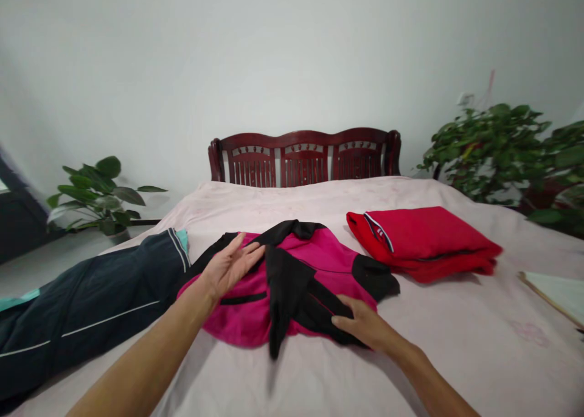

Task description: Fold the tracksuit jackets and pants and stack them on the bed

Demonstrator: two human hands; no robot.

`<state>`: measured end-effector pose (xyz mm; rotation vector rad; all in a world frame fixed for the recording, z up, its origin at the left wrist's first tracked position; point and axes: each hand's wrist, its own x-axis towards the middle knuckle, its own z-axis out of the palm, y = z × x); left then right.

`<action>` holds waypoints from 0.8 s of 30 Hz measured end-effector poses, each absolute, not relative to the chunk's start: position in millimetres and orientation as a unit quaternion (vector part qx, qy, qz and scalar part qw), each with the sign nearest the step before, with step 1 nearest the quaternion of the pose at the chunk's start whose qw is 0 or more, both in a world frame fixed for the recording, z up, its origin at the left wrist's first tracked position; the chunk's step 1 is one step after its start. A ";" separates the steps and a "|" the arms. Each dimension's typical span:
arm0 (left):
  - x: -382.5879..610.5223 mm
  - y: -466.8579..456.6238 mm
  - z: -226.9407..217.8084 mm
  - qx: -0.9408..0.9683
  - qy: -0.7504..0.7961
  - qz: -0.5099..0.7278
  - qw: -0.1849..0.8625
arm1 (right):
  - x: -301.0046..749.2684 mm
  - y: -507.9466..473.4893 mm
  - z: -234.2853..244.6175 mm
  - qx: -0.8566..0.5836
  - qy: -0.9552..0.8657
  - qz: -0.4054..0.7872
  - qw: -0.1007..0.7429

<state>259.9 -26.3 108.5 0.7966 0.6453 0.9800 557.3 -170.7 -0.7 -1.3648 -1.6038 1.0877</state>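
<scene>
Left hand (230, 266) spread on magenta jacket (328, 259); right hand (360, 324) — open too (palm down) — on black trim (314, 304)

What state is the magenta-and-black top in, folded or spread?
Partly folded: the magenta-and-black top lies spread on the pink bedsheet, with a black sleeve laid across its front, between the left hand and right hand.

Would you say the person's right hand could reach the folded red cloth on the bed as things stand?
Probably yes: the right hand rests on the pink-and-black garment, and the folded red cloth lies just beyond, with only the garment's low black edge between.
</scene>
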 end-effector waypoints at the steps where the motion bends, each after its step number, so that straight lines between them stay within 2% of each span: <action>1: 255.4 -18.7 99.0 0.394 0.333 0.477 0.711 | 560.5 -171.5 -4.7 -0.572 -0.620 0.376 0.382; 4: 222.3 -4.8 67.2 0.570 0.451 0.437 0.529 | 564.2 -180.4 -10.3 -0.663 -0.607 0.265 0.349; 6: 188.3 -2.2 48.9 0.716 0.454 0.320 0.422 | 558.5 -189.5 -8.6 -0.712 -0.606 0.214 0.283; 8: 153.0 -2.9 34.5 0.841 0.428 0.192 0.271 | 545.9 -196.5 -6.4 -0.735 -0.614 0.170 0.229; 11: 113.0 -6.1 18.0 0.905 0.421 0.050 0.030 | 523.2 -196.8 -8.2 -0.726 -0.643 0.113 0.214; 13: 99.7 -7.2 10.8 0.907 0.415 0.018 -0.064 | 514.7 -190.9 -10.9 -0.722 -0.647 0.096 0.226; 16: 94.7 -8.6 8.0 0.918 0.377 0.038 -0.116 | 524.0 -181.7 -10.3 -0.713 -0.626 0.126 0.291; 20: 97.7 -26.9 13.2 0.921 0.363 0.059 -0.128 | 572.2 -187.0 -8.7 -0.681 -0.574 0.192 0.412; 22: 99.8 -47.1 15.7 0.926 0.361 0.046 -0.104 | 599.1 -197.9 -14.3 -0.683 -0.567 0.228 0.399; 24: 103.1 -70.4 19.5 0.935 0.350 0.020 -0.050 | 619.4 -209.7 -20.2 -0.697 -0.580 0.253 0.338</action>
